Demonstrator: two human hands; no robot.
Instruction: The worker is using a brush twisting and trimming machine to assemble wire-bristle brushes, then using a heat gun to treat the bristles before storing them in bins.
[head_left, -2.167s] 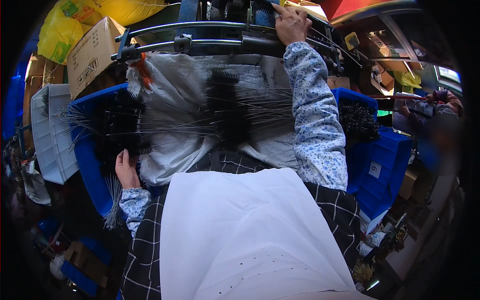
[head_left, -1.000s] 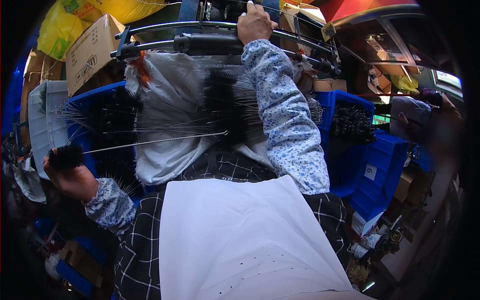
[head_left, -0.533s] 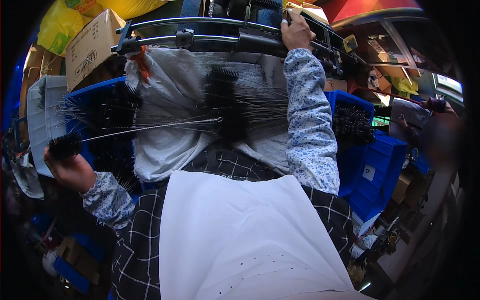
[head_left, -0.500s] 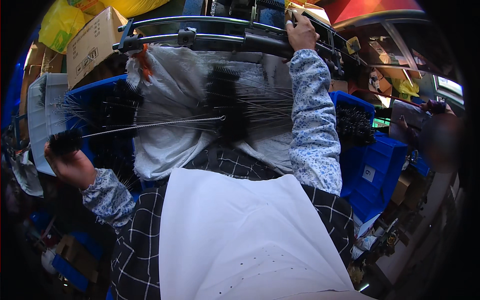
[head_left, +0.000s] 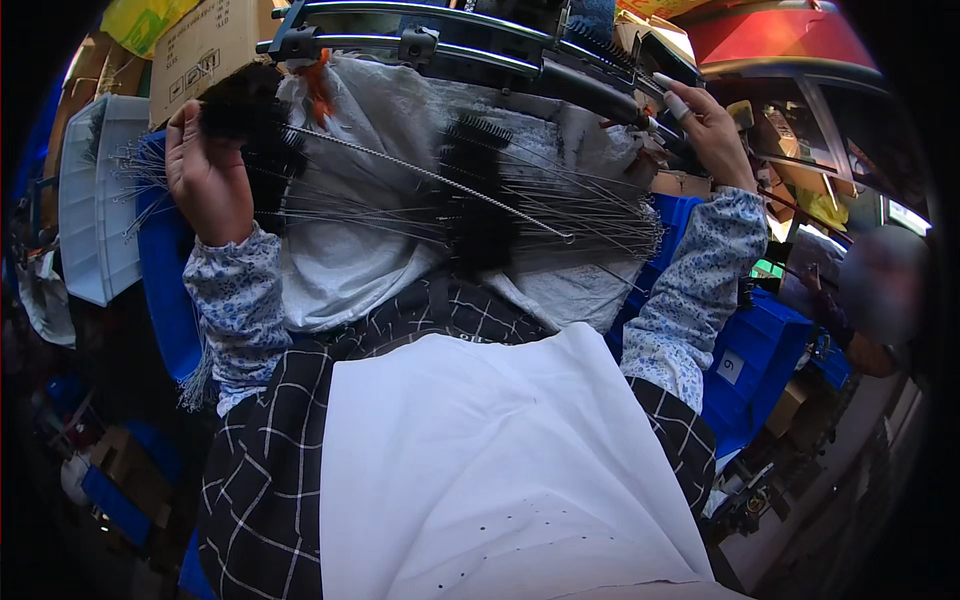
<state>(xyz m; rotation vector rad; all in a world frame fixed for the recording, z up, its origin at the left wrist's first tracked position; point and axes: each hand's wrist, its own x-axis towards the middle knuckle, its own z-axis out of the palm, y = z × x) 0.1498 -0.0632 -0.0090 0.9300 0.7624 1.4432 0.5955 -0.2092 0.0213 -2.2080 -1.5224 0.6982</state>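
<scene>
My left hand [head_left: 212,185] is closed around the black bristle head of a wire brush [head_left: 430,175]. The brush's twisted wire stem slants down to the right and ends in a small loop above my lap. My right hand [head_left: 710,130], with a white wrap on one finger, is at the right end of a machine's metal rails [head_left: 450,45]. Its fingers are stretched out beside the dark bar there. Between my arms, a pile of similar brushes [head_left: 480,195] lies on a white woven sack [head_left: 350,190], their wire stems fanning right.
More dark brushes stand at the left in a blue bin [head_left: 165,275], beside a white plastic crate [head_left: 95,205]. A cardboard box [head_left: 205,50] sits behind them. Blue crates [head_left: 760,365] are stacked at the right. Another person [head_left: 885,290] is farther off to the right.
My left hand has moved up and inward with the brush, whose stem now slopes down to the right. My right hand has shifted right and down to the end of the rails.
</scene>
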